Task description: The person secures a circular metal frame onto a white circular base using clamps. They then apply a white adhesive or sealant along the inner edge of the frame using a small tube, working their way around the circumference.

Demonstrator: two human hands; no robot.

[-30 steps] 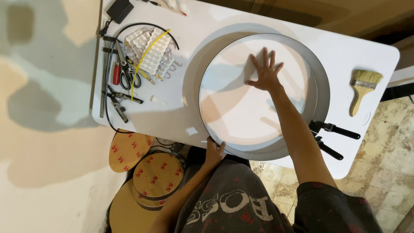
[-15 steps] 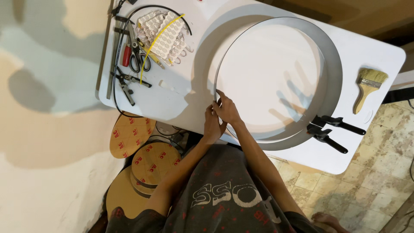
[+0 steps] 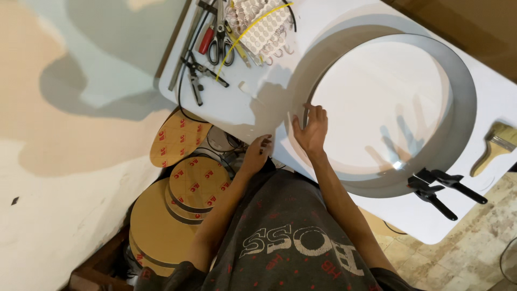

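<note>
We see a large round white disc ringed by a tall thin grey metal band lying flat on the white rectangular table, filling most of its right half. The band stands upright around the disc's edge, smooth and matt, casting a soft shadow outside it. Our right hand presses on the band's near-left rim, fingers spread and laid over the edge, not clenched. Our left hand rests at the table's near edge, fingers loosely curled; we cannot tell whether it grips anything. A black spring clamp pinches the band's near-right rim.
</note>
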